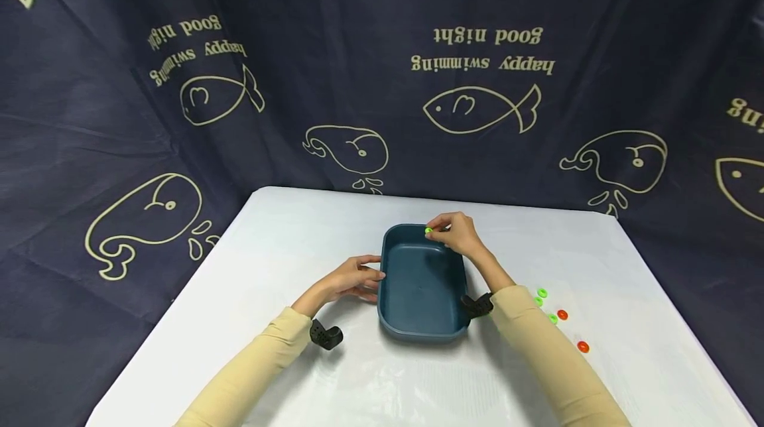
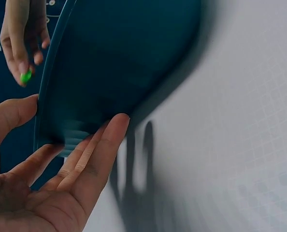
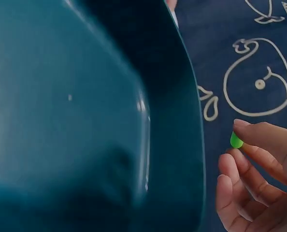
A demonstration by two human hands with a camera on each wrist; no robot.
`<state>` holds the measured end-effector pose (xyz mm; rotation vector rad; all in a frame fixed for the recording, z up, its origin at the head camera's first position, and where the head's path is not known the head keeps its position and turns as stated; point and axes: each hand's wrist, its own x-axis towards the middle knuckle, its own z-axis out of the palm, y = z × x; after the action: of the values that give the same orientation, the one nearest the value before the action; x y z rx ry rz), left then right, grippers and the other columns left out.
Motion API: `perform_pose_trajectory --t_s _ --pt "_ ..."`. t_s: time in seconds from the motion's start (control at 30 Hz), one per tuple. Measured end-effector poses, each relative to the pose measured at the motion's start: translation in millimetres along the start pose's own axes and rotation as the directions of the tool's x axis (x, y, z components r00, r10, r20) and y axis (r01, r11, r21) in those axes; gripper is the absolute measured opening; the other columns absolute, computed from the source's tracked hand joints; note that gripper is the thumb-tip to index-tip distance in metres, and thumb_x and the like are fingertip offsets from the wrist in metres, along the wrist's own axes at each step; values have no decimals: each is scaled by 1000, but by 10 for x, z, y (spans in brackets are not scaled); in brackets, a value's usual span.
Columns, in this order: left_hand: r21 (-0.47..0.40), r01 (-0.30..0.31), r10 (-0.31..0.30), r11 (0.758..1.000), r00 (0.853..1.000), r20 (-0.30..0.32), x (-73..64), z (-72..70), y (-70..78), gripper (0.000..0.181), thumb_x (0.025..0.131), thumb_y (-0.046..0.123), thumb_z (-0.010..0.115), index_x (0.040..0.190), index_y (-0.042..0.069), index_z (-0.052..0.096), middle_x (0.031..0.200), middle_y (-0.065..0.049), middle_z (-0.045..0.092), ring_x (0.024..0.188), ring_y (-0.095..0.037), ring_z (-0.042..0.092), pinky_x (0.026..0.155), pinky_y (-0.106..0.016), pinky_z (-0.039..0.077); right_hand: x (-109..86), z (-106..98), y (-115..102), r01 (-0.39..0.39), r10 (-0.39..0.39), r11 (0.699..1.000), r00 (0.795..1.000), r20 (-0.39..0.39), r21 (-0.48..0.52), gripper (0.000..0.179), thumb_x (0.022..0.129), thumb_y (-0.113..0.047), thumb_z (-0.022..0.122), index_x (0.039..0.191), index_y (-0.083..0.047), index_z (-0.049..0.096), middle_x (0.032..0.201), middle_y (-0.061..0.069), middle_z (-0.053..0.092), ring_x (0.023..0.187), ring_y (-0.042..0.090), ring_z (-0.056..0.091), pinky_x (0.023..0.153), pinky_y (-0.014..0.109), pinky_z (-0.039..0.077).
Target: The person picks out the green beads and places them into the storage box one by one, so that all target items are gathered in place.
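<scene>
A deep blue rectangular bin [image 1: 420, 288] with rounded corners sits in the middle of the white table, its inside facing up and bare. At its left side my left hand [image 1: 355, 279] grips the wall, with the thumb at the rim and the fingers spread along the outside. In the left wrist view the fingertips [image 2: 118, 126] reach under the bin's outer face. Over the far right corner, my right hand [image 1: 456, 233] pinches a small green ring [image 3: 236, 140] between thumb and index finger, close to the rim. Its other fingers are loosely bent.
Right of the bin, beside the right forearm, several small green rings [image 1: 542, 293] and two orange-red ones [image 1: 583, 347] lie scattered on the white table [image 1: 286, 241]. A dark curtain [image 1: 358, 56] with fish drawings hangs behind. Black straps [image 1: 325, 334] circle the wrists.
</scene>
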<state>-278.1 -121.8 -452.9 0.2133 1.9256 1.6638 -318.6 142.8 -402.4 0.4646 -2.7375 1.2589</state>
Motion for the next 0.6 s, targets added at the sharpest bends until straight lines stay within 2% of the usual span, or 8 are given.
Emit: perform_pose_trajectory --t_s 0.23,0.47,0.6 --pt "-4 8 -8 1000 1000 4 11 3 -12 61 90 16 59 145 4 33 127 -26 52 94 -23 65 84 -44 59 84 253 27 -49 47 998 998 34 50 17 81 -9 72 96 1 72 83 18 70 72 39 64 45 18 49" --pt "-8 1 -1 1000 1000 5 4 7 -9 61 91 16 57 145 3 32 128 -27 51 92 -21 65 82 -44 60 125 477 43 -51 49 998 996 79 29 17 81 -7 71 94 3 71 79 18 70 71 39 64 45 19 50" --pt "-14 4 -4 1000 1000 1 -17 3 5 61 91 16 57 145 4 32 127 -27 51 92 -21 65 82 -43 60 166 624 23 -64 64 998 994 88 -2 15 79 -6 73 91 3 72 77 17 71 67 32 66 46 20 51"
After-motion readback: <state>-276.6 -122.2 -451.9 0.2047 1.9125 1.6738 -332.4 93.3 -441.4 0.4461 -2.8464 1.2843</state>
